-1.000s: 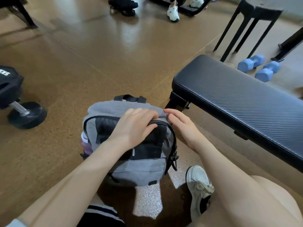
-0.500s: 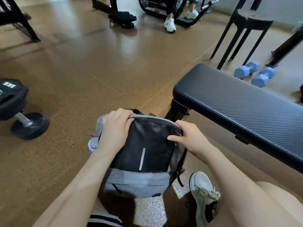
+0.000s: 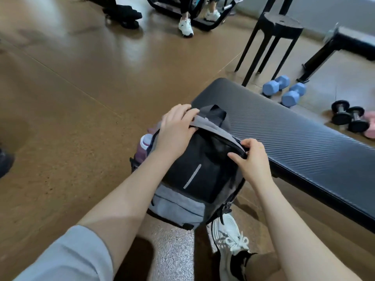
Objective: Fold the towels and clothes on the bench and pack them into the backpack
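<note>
Floor (image 3: 81,102), brown and glossy, spreads wide and bare to the left of the backpack (image 3: 194,175), plenty of room on that side. Bench (image 3: 300,147), black and ribbed, runs off to the right, its near end touching the backpack's top edge and no fabric on the pad. Backpack stands grey and black on the floor against that bench end, just ahead of a white shoe (image 3: 229,246). Left hand (image 3: 176,128) curls over the top left rim, gripping the grey flap. Right hand (image 3: 251,159) pinches the zipper line at the top right edge. Behind the bench, well apart, lie two blue dumbbells (image 3: 284,90), and a pale bottle cap (image 3: 146,140) peeks from the backpack's left side pocket.
</note>
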`<action>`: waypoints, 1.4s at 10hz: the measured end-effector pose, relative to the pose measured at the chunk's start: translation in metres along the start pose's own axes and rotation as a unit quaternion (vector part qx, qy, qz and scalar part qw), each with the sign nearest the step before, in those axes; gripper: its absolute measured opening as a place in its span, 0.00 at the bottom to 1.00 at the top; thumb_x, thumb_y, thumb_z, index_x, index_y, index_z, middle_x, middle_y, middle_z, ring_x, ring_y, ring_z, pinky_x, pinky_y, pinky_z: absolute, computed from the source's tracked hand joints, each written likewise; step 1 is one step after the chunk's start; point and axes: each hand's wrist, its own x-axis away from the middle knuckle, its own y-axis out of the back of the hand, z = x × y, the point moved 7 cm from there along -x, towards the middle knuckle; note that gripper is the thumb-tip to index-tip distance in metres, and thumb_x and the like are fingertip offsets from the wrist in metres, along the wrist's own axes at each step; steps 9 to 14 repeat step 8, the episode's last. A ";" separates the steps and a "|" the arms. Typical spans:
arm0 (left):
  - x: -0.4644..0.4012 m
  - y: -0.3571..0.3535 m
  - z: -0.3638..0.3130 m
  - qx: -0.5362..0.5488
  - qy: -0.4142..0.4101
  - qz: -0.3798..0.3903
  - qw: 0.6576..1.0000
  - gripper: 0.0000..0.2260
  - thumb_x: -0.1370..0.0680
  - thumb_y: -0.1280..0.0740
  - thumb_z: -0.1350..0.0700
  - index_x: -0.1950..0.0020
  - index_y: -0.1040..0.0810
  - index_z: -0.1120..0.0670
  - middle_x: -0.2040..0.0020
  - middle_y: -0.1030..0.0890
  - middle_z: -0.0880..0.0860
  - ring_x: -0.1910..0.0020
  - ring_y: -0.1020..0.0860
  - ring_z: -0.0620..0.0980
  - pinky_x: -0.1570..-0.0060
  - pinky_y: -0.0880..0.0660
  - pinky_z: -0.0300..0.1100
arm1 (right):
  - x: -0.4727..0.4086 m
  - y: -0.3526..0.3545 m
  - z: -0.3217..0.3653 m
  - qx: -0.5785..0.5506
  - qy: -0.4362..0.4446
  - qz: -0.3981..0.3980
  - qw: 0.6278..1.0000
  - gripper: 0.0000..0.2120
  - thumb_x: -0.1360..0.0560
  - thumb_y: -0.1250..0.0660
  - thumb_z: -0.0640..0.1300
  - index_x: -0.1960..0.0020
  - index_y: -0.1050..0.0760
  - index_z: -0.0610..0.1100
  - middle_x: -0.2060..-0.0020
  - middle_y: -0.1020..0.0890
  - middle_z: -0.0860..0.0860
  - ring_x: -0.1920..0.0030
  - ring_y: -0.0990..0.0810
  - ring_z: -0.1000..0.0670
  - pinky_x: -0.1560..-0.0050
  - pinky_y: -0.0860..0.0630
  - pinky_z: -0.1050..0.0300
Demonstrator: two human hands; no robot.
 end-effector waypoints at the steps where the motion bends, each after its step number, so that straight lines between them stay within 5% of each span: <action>1: 0.027 -0.016 0.015 -0.033 0.055 -0.022 0.998 0.29 0.24 0.36 0.52 0.26 0.42 0.57 0.25 0.45 0.60 0.26 0.47 0.59 0.29 0.49 0.56 | 0.008 0.004 0.023 0.112 0.107 -0.080 0.985 0.28 0.31 0.27 0.49 0.36 0.30 0.41 0.37 0.27 0.43 0.38 0.30 0.40 0.42 0.34 0.47; 2: 0.070 -0.024 0.024 -0.140 0.023 -0.076 0.987 0.33 0.26 0.41 0.47 0.27 0.50 0.58 0.28 0.47 0.65 0.28 0.48 0.64 0.33 0.47 0.62 | 0.031 -0.019 0.063 0.162 0.297 -0.107 0.935 0.27 0.27 0.36 0.49 0.31 0.36 0.43 0.31 0.32 0.42 0.31 0.37 0.42 0.35 0.41 0.46; 3: 0.098 -0.046 0.043 -0.227 -0.024 -0.013 0.974 0.38 0.30 0.31 0.50 0.27 0.46 0.57 0.29 0.44 0.64 0.30 0.45 0.63 0.36 0.41 0.65 | 0.037 -0.055 0.063 0.237 0.340 -0.073 0.907 0.30 0.26 0.39 0.46 0.27 0.43 0.43 0.27 0.38 0.41 0.27 0.45 0.42 0.30 0.49 0.43; 5: 0.073 -0.058 0.065 -0.210 -0.036 0.073 0.974 0.37 0.31 0.27 0.53 0.26 0.40 0.54 0.27 0.38 0.62 0.29 0.37 0.61 0.35 0.35 0.56 | 0.004 -0.064 0.047 0.280 0.296 -0.028 0.913 0.37 0.29 0.30 0.43 0.25 0.44 0.42 0.25 0.42 0.43 0.26 0.45 0.41 0.29 0.52 0.43; 6: 0.056 -0.063 0.065 -0.168 -0.019 0.132 0.977 0.34 0.26 0.33 0.53 0.24 0.47 0.52 0.24 0.49 0.59 0.25 0.46 0.59 0.30 0.44 0.53 | -0.003 -0.061 0.050 0.293 0.291 0.004 0.911 0.38 0.28 0.31 0.45 0.24 0.46 0.42 0.24 0.45 0.44 0.25 0.47 0.41 0.28 0.50 0.41; 8: 0.065 -0.008 0.051 -0.034 -0.055 0.039 0.997 0.24 0.26 0.34 0.61 0.30 0.32 0.58 0.30 0.32 0.59 0.33 0.31 0.57 0.39 0.30 0.52 | 0.018 -0.032 0.070 0.221 0.332 -0.035 0.916 0.33 0.25 0.39 0.50 0.25 0.48 0.42 0.25 0.43 0.44 0.25 0.46 0.44 0.28 0.54 0.45; 14: 0.065 -0.008 0.051 -0.034 -0.055 0.039 0.997 0.24 0.26 0.34 0.61 0.30 0.32 0.58 0.30 0.32 0.59 0.33 0.31 0.57 0.39 0.30 0.52 | 0.018 -0.032 0.070 0.221 0.332 -0.035 0.916 0.33 0.25 0.39 0.50 0.25 0.48 0.42 0.25 0.43 0.44 0.25 0.46 0.44 0.28 0.54 0.45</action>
